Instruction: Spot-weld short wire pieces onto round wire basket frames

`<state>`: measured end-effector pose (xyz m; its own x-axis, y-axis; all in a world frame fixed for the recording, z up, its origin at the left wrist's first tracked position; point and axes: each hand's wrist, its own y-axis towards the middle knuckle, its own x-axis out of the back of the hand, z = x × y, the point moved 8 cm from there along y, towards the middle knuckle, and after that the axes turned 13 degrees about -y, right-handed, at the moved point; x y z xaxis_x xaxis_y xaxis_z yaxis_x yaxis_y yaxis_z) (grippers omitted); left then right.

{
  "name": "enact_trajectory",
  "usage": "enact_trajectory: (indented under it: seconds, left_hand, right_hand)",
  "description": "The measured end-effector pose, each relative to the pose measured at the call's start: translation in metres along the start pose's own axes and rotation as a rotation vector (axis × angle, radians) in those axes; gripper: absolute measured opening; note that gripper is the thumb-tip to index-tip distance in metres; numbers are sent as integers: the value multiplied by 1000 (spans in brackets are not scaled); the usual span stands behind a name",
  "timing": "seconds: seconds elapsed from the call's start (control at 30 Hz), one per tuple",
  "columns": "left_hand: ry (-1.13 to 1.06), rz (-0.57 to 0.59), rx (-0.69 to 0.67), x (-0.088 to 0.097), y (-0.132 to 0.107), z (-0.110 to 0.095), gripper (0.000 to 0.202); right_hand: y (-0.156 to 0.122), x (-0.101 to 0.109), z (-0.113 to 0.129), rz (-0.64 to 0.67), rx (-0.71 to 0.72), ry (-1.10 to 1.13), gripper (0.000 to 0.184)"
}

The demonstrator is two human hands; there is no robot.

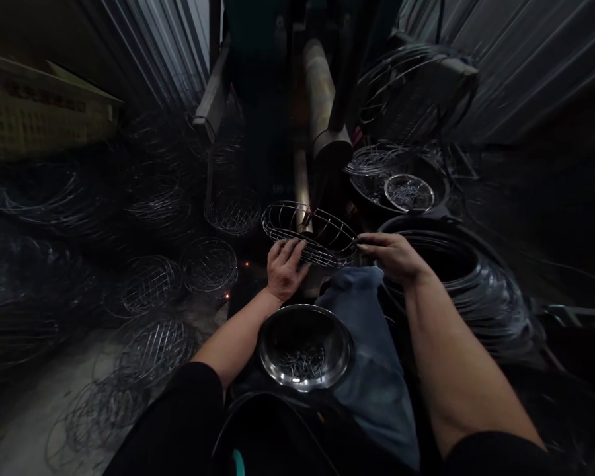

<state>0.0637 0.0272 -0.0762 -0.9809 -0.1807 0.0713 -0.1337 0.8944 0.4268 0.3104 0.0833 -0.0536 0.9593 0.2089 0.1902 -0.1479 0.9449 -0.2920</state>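
Observation:
A round wire basket frame [310, 233] is held tilted under a dark machine head [331, 153]. My left hand [285, 268] grips its near rim, fingers curled over the wires. My right hand [391, 254] pinches the frame's right edge between thumb and fingertips. Below my hands a shiny metal bowl [305, 347] with several short wire pieces rests on my lap, beside a blue cloth [367, 344]. A few small sparks glow on the floor to the left.
Several finished wire baskets [151, 284] lie heaped on the floor at left. Coils of wire rings [476, 291] stack at right, with another bowl of wire pieces [409, 192] behind. Corrugated metal walls [525, 59] close in both sides.

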Motion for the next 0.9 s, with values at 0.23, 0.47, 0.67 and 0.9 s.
enact_trajectory:
  seconds: [0.23,0.47,0.67,0.9]
  left_hand:
    - [410,3,-116,-11,10,4,42]
    - [786,11,-394,-18,6,-3,43]
    - [747,8,-480,-16,6,-4,42]
    - [726,56,-387,-19,8,8,49]
  right_hand:
    - [3,-1,5,-140,188,42,37]
    - [-11,-5,33,-201,277,-70,30]
    - [-4,-5,41,-282,287,-48,34]
    - [-2,-9,36,-288,259,-19,35]
